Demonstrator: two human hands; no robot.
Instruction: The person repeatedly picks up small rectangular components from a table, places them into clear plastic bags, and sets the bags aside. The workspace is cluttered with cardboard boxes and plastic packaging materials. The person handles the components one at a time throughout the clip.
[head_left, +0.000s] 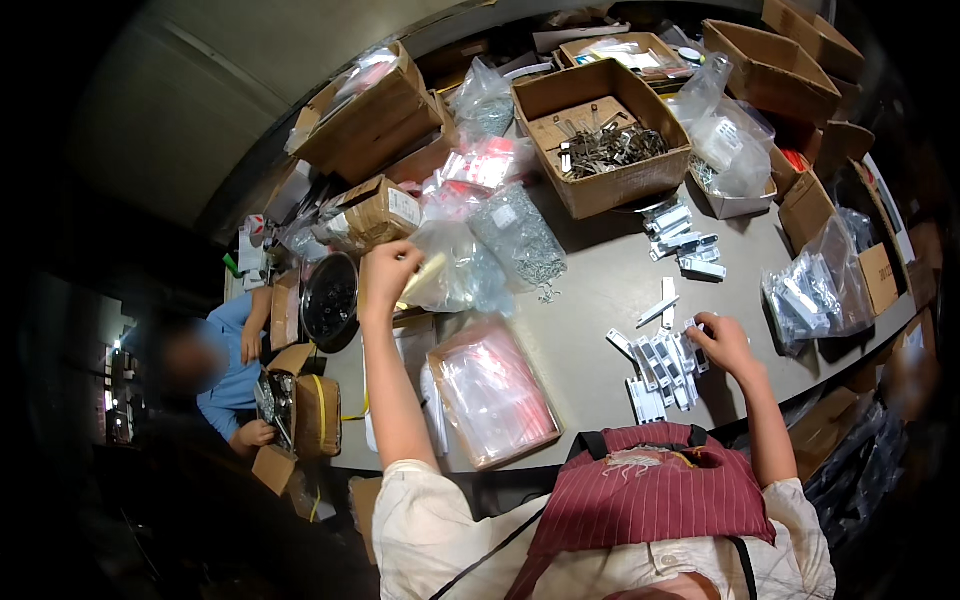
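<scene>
we are holding our left hand (392, 270) up beside a clear plastic bag (458, 268), its fingers curling inward; we cannot tell whether they are gripping anything. we are resting our right hand (724, 343) at the right edge of a pile of white pieces (660, 372), thumb and fingers bending to a narrow gap; whether they are pinching a piece or only touching it, we cannot tell. the pile is lying on the grey table (590, 290) in front of us, while a second group of white pieces (685, 240) is lying farther back, near a large cardboard box (635, 189) that is holding small metal parts (625, 150). a shallow carton (520, 454) of clear packets is sitting between our forearms. at our left, a co-worker in blue (225, 335) is reaching to an open box (318, 415).
</scene>
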